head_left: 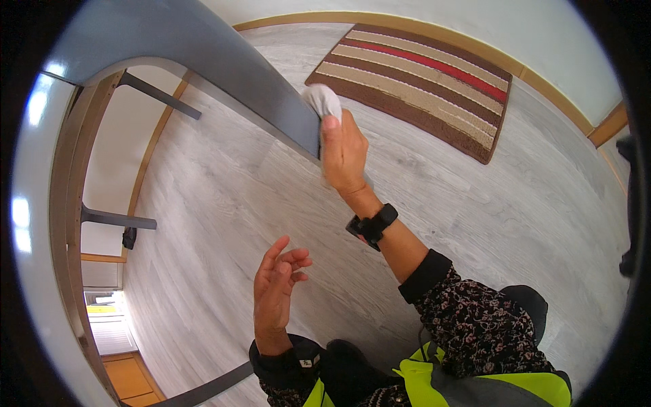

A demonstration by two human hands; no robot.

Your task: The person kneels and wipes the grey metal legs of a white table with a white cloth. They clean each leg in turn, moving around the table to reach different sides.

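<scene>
My right hand [346, 152] is closed round a white cloth [323, 102]. It presses the cloth against the end of a broad grey leg [230, 64], which slopes down from the table at upper left. Part of the cloth is hidden behind my fingers and palm. Lower down and to the left, my left hand [274, 288] is in the air over the floor, its fingers loosely bent and apart. Nothing is in it.
On the left runs a table with a glossy white top [30, 197] and a wooden frame [73, 176] beneath. Thinner grey legs [122, 218] jut from it. A striped brown, beige and red rug [417, 85] lies on the grey wood-look floor [224, 203] near the wall.
</scene>
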